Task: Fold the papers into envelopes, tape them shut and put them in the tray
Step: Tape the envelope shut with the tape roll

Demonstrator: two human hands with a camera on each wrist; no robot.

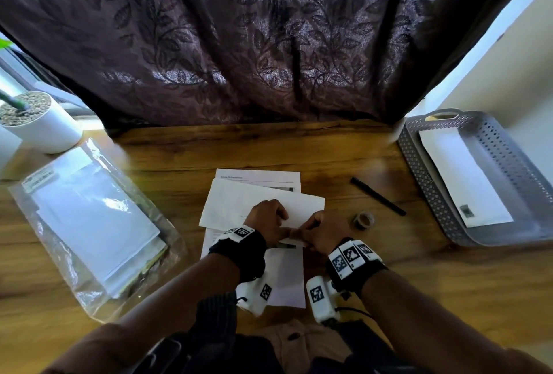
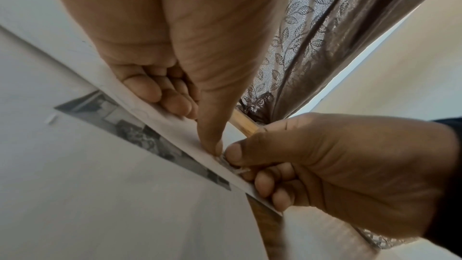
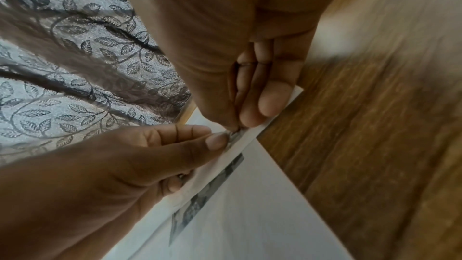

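Observation:
A folded white envelope point(image 1: 233, 203) lies on a printed sheet point(image 1: 284, 278) at the middle of the wooden table. My left hand point(image 1: 278, 221) holds its near edge, thumb on top and curled fingers on the paper point(image 2: 155, 118). My right hand point(image 1: 305, 231) meets it thumb to thumb and pinches a small crinkled piece of clear tape point(image 2: 232, 167) against that edge, its fingers curled under the paper. The right wrist view shows the same tape piece point(image 3: 232, 135) between both thumbs. A tape roll point(image 1: 365, 219) lies to the right. The grey perforated tray point(image 1: 425, 182) at the far right holds a white envelope point(image 1: 466, 176).
A black pen point(image 1: 378, 196) lies between the tape roll and the tray. A clear plastic bag of white papers point(image 1: 92, 218) lies at the left, with a white plant pot point(image 1: 45, 125) behind it. A dark leaf-patterned curtain point(image 1: 269, 44) hangs along the table's back edge.

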